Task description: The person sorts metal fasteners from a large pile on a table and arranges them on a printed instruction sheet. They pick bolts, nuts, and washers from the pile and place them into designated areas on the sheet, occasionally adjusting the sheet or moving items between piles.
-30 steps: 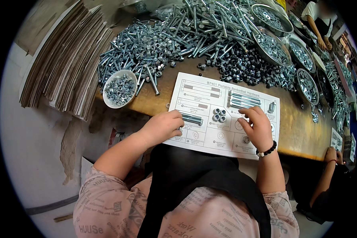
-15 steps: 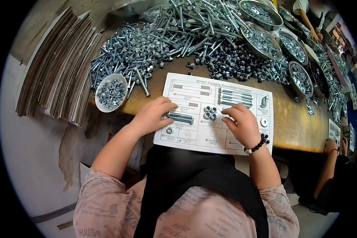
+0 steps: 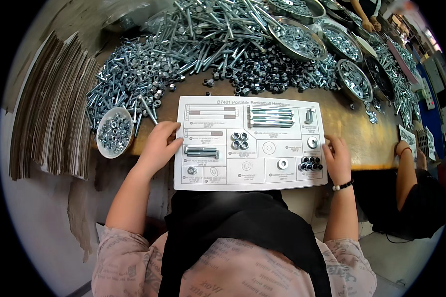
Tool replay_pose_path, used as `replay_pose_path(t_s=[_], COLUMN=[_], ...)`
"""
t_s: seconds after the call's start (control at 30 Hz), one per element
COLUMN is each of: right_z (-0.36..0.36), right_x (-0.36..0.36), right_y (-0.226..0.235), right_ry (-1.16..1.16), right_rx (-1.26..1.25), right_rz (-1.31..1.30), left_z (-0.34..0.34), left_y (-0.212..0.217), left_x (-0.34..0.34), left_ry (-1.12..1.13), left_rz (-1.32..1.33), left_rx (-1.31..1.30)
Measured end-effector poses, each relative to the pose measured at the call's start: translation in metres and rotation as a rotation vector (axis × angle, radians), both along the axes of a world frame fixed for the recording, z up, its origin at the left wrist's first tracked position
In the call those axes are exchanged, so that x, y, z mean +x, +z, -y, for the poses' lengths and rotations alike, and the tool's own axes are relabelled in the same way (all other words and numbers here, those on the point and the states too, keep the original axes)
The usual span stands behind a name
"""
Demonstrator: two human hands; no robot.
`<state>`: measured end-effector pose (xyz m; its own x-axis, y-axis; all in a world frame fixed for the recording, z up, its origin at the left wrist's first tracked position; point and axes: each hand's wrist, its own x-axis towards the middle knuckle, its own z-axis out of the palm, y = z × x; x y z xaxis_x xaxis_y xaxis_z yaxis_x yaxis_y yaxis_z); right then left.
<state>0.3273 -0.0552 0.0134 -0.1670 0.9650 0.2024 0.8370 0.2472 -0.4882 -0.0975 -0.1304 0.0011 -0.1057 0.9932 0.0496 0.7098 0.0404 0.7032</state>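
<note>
A white printed parts sheet (image 3: 235,183), seemingly a stack, lies at the table's front edge. My left hand (image 3: 159,143) grips its left edge between thumb and fingers. At the opposite edge, my right hand (image 3: 338,159) holds the sheet with bent fingers. Several long bolts (image 3: 270,118) lie side by side in an upper box, and shorter bolts (image 3: 201,152) rest at left. Several lock nuts (image 3: 240,141) sit mid-sheet; black-topped nuts (image 3: 310,164) fill the lower right corner. Flat washers (image 3: 282,164), a small bolt (image 3: 309,117) and a single nut (image 3: 191,170) occupy other boxes.
Heaps of loose bolts (image 3: 208,29) and black nuts (image 3: 277,72) cover the table behind the sheet. A white bowl of nuts (image 3: 115,132) stands left, near stacked cardboard (image 3: 54,109). Metal bowls of washers (image 3: 298,40) line the right. Other people's hands (image 3: 406,149) show at right.
My hands have left the middle of the sheet for its two side edges. The sheet now lies straighter, with its boxes uncovered. The whole view has shifted.
</note>
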Motion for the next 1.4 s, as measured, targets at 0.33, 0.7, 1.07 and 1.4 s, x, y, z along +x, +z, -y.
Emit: replay_pose_path(t_s=[0.33,0.7,1.07,1.4], right_z=[0.054,0.058,0.054,0.051], right_x=[0.034,0.048,0.142,0.168], right_y=[-0.025,-0.048,-0.069,-0.092], right_ry=[-0.066,-0.227,-0.54,-0.808], right_rx=[-0.183,-0.433,-0.205,0.236], right_rz=[-0.088,-0.854,-1.48,-1.964], left_z=[-0.009,-0.026,-0.075,-0.118], left_y=[0.0,0.019,0.018,0.016], left_x=[-0.009,-0.008,0.093,0.19], left_ry=[0.073,0.211,0.004,-0.23], left_rz=[0.266,0.661,0.846,0.882], left_rx=[-0.191,-0.456,-0.589,-0.64])
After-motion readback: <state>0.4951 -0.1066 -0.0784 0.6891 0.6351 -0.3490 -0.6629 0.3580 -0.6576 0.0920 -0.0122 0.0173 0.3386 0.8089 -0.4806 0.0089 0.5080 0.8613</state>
